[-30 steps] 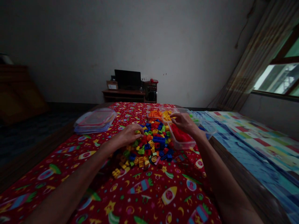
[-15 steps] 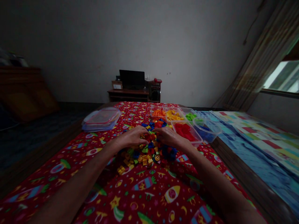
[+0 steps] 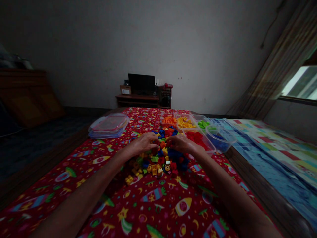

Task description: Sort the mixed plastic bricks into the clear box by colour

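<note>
A mixed heap of toy building bricks [image 3: 154,169] in yellow, blue, red, green and orange lies on the red patterned tablecloth [image 3: 158,211]. Over the heap's left side is my left hand [image 3: 145,142], its thumb and fingers curled towards each other; whatever they grip is too small to make out. Facing it from the right, my right hand [image 3: 182,143] has its fingers bent down at the bricks, and their tips are partly hidden. A small gap with an orange brick [image 3: 162,144] separates the two hands.
Beyond my right hand, clear boxes hold sorted bricks: orange [image 3: 169,120], yellow [image 3: 185,123], green [image 3: 203,124] and red [image 3: 196,138]. A round clear tub [image 3: 224,140] with blue pieces stands beside them. Stacked plastic lids [image 3: 109,126] lie at the left.
My left thumb and fingers have drawn closer together over the heap. My right hand has shifted slightly, its fingers curling more. The view has moved a little.
</note>
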`<state>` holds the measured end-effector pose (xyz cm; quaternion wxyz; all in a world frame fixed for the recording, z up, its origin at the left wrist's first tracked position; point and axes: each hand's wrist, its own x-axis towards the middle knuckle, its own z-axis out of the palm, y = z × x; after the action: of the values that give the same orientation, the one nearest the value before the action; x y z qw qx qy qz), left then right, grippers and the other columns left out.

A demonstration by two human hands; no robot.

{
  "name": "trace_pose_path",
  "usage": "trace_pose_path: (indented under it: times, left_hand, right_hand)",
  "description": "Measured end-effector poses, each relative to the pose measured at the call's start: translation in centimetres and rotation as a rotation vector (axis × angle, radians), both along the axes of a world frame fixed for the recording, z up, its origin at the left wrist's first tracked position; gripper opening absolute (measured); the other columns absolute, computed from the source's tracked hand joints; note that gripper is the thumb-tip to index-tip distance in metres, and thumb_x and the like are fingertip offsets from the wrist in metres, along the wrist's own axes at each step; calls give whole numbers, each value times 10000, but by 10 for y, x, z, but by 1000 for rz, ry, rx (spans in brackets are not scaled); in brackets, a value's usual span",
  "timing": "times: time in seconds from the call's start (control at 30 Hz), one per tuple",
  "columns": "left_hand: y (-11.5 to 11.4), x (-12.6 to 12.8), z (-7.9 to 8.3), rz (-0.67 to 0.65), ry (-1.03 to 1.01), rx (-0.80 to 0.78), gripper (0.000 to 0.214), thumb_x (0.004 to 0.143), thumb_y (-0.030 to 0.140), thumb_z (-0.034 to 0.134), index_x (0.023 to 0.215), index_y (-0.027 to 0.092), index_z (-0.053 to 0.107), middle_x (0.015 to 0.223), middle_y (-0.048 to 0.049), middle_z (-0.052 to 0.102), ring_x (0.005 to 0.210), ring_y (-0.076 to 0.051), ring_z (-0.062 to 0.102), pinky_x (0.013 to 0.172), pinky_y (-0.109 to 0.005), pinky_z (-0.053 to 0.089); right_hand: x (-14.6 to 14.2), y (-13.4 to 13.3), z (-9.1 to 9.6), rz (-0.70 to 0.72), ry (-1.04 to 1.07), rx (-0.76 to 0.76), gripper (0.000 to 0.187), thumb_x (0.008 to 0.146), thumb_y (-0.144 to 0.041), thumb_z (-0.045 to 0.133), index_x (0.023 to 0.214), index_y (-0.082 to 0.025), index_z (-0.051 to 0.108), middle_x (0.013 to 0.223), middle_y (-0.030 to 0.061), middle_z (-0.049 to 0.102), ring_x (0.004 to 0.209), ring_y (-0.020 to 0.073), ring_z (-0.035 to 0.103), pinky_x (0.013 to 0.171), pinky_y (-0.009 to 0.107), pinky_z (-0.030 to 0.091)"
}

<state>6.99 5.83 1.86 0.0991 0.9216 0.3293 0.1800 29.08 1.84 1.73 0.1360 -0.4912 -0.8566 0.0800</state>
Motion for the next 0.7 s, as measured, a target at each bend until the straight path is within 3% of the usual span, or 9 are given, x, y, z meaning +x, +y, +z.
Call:
trace_pose_path:
  times: [0.17, 0.3, 0.4, 0.6, 0.7]
  left_hand:
    - [-2, 3, 0, 84, -133, 9, 158, 739, 273, 649, 853, 198, 730, 882, -28, 682, 846, -176, 627, 790, -263, 472]
    - [-6, 8, 1, 116, -255, -22, 174, 715, 311, 651, 822, 190, 715, 832, -21, 692, 813, -182, 634, 746, -268, 486]
    - [-8, 12, 0, 157, -348, -116, 261, 703, 334, 648, 906, 179, 704, 825, -25, 697, 755, -179, 641, 691, -274, 503]
    - [-4, 13, -7, 155, -528, -318, 505, 635, 283, 675, 1124, 175, 613, 786, -14, 694, 719, -184, 657, 678, -306, 535]
    - [-2, 16, -9, 148, -588, -384, 624, 630, 292, 692, 1223, 176, 536, 776, -13, 702, 703, -186, 663, 648, -296, 530]
  right_hand:
    - [-5, 0, -12, -12, 52, 135, 257, 796, -84, 575, 1024, -129, 683, 865, 85, 684, 800, 153, 589, 688, 226, 395]
    - [-6, 3, -7, -33, 218, 123, 196, 759, -60, 559, 858, -140, 708, 687, 22, 637, 634, 110, 531, 578, 204, 342]
    - [-6, 6, -1, -73, 353, 144, 211, 723, -39, 541, 795, -133, 716, 662, 10, 631, 600, 96, 521, 557, 196, 330]
    - [-12, 6, 3, -55, 422, 156, 304, 718, -46, 555, 957, -137, 718, 733, 27, 671, 622, 104, 548, 574, 203, 358]
    - [-19, -1, 5, 27, 431, 162, 319, 750, -72, 579, 1039, -147, 691, 785, 40, 681, 626, 95, 546, 578, 198, 359]
